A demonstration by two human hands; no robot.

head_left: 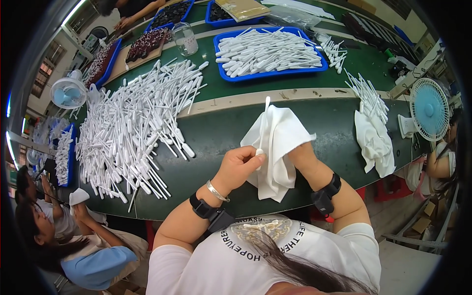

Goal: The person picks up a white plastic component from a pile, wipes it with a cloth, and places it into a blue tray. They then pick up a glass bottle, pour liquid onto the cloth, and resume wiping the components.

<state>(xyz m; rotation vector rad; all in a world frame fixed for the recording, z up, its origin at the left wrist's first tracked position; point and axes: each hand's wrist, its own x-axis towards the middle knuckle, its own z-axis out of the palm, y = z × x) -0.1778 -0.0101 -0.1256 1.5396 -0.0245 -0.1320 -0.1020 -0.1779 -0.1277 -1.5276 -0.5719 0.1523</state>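
A slim white plastic stick (263, 123) with a wider rounded end stands nearly upright in front of me. My left hand (240, 166) pinches its lower, wide end between thumb and fingers. A white cloth (282, 129) hangs beside and behind the stick, its folds drooping toward the table edge. My right hand (301, 156) grips this cloth from the right; the fabric covers its fingertips. To the left lies a big loose heap of the same white sticks (130, 128). On the right, more white sticks (368, 98) lie against a second crumpled white cloth (374, 142).
A blue tray (275, 74) full of white sticks stands beyond a pale strip across the green table. A clear bottle (186, 40) and trays of dark parts are at the far left. Fans (429, 109) stand at both sides. Co-workers sit left and right; another reaches in at the back.
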